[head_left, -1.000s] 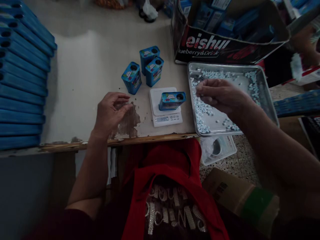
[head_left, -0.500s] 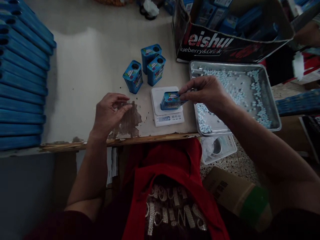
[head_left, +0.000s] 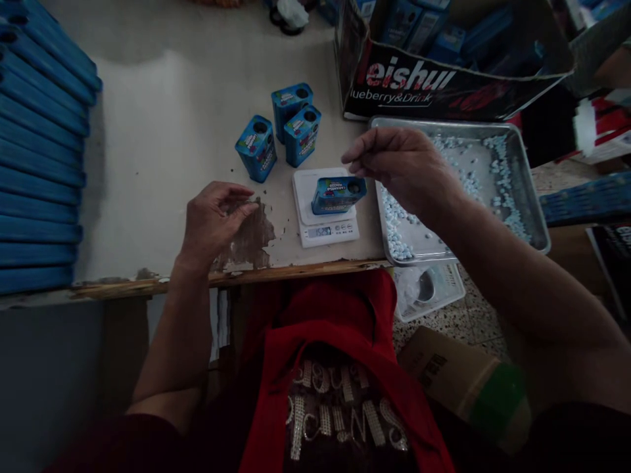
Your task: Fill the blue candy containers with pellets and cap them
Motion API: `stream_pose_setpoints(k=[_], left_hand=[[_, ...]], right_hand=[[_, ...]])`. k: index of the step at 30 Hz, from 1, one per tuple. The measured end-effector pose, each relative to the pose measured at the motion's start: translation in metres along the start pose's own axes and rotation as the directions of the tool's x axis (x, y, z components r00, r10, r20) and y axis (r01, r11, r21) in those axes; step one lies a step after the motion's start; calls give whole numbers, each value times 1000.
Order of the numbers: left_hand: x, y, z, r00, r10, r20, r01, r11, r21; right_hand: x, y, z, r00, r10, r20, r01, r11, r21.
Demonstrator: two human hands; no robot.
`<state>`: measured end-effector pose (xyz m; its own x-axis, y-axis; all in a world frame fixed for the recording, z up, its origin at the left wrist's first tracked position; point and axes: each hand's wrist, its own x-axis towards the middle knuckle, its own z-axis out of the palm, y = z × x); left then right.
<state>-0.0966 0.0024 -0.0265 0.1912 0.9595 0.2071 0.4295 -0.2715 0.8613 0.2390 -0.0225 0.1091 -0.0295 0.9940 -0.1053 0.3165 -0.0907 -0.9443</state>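
Observation:
On a white digital scale (head_left: 302, 180), a blue candy tin (head_left: 331, 196) stands with the round hole in its top uncovered. My right hand (head_left: 401, 161) hovers just above and to the right of that tin, thumb and fingertips pressed together; whatever they pinch is too small or hidden to see. Left of the scale, my left hand (head_left: 211, 220) is held over the table's front part, thumb and fingers apart, with nothing in it. Behind the scale, three similar blue tins stand upright, the nearest-left tin (head_left: 257, 150) a little apart from the others.
A metal tray (head_left: 535, 197) with small pale-blue candies (head_left: 397, 226) lies right of the scale. Behind it stands a black printed carton (head_left: 394, 85) filled with blue packs. Several blue tins (head_left: 39, 164) are lined up along the left. The table's wooden front edge (head_left: 296, 270) is worn.
My right hand has lifted off the tin on the scale, uncovering its hole. The scale's reading has risen slightly. My left hand has stayed nearly still.

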Motion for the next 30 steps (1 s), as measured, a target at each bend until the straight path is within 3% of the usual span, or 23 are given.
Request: stream_pose_setpoints(k=[4, 8, 13, 17, 21, 25, 28, 30], left_hand=[[0, 2, 5, 1000, -13, -2, 13, 1000, -27], [0, 2, 4, 1000, -23, 4, 23, 999, -24], [2, 3, 0, 1000, -22, 9, 22, 1000, 3], [3, 3, 4, 1000, -29, -1, 29, 1000, 6], [2, 4, 10, 1000, -14, 12, 14, 1000, -8], [2, 7, 10, 1000, 0, 12, 0, 1000, -15], [2, 7, 10, 1000, 0, 0, 0, 1000, -22], [2, 7, 11, 1000, -20, 9, 21, 1000, -9]], right_hand=[[-14, 10, 17, 975, -197, -107, 173, 965, -198], [-27, 19, 20, 951, -278, -134, 204, 891, -405], [-28, 21, 19, 938, -324, -122, 264, 896, -357], [-27, 32, 30, 886, -428, -176, 381, 891, -248], [-26, 41, 38, 904, -367, -218, 296, 907, -299], [-26, 32, 28, 921, -305, -245, 193, 899, -392], [-27, 19, 13, 951, -237, -199, 130, 889, -439], [-29, 12, 5, 962, -245, -118, 167, 875, -455]])
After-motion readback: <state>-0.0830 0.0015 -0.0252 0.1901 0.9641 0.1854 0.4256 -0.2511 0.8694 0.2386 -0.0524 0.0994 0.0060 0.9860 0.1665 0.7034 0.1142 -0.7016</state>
